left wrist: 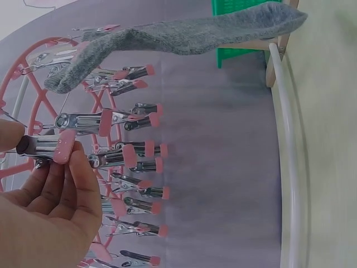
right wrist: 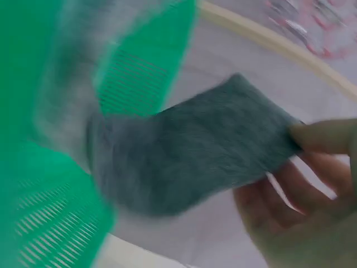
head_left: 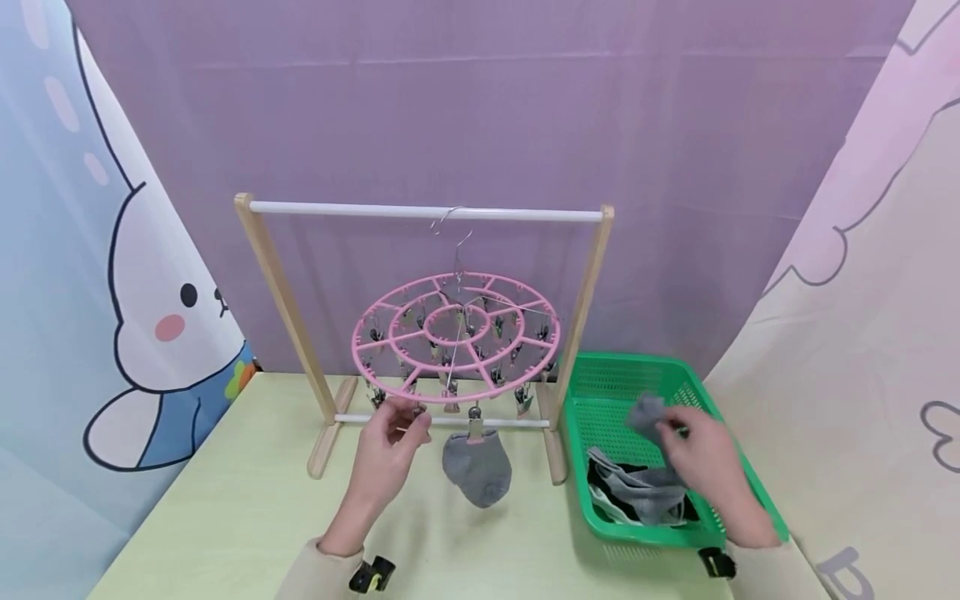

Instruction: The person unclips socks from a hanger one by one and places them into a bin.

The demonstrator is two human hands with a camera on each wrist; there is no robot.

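Observation:
A pink round clip hanger (head_left: 362,367) hangs in the middle of the head view, metal clips with pink tips dangling from its rings. One grey sock (head_left: 477,468) is clipped to its front edge. My left hand (head_left: 390,437) pinches a metal clip (left wrist: 47,147) between thumb and fingers, left of that sock. Over the green basket (head_left: 678,367), my right hand (head_left: 705,454) pinches another grey sock (right wrist: 206,145) by one end, and the rest of it droops, blurred in the right wrist view. Several grey, black and white socks (head_left: 637,492) lie in the basket.
A wooden stand with a white top bar (head_left: 420,211) surrounds the hanger, its wooden feet (head_left: 332,427) on the pale yellow table (head_left: 225,500). A lower white bar (head_left: 442,422) runs behind the clipped sock. A purple curtain (head_left: 525,125) closes off the back.

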